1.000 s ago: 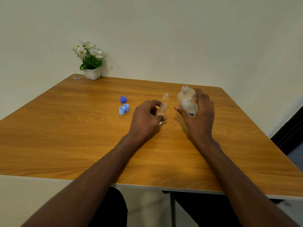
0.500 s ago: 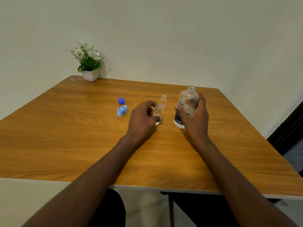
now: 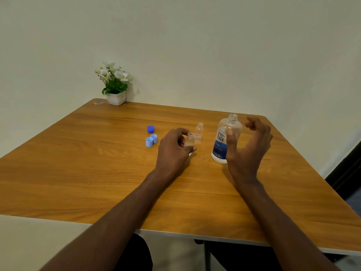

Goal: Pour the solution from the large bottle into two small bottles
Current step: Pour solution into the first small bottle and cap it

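Wooden table [image 3: 97, 173] against pale wall [image 3: 195, 45]; left hand [image 3: 173, 149] pinches small bottle [image 3: 189, 140]; right hand [image 3: 248, 151] loose, beside large bottle [image 3: 222, 141].

Uncapped large bottle [image 3: 224, 139] upright beside small bottles [image 3: 198, 133]

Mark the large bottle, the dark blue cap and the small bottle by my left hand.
large bottle [image 3: 221, 136], head view, on its label.
dark blue cap [image 3: 150, 129], head view, on its side.
small bottle [image 3: 190, 141], head view, on its clear body.
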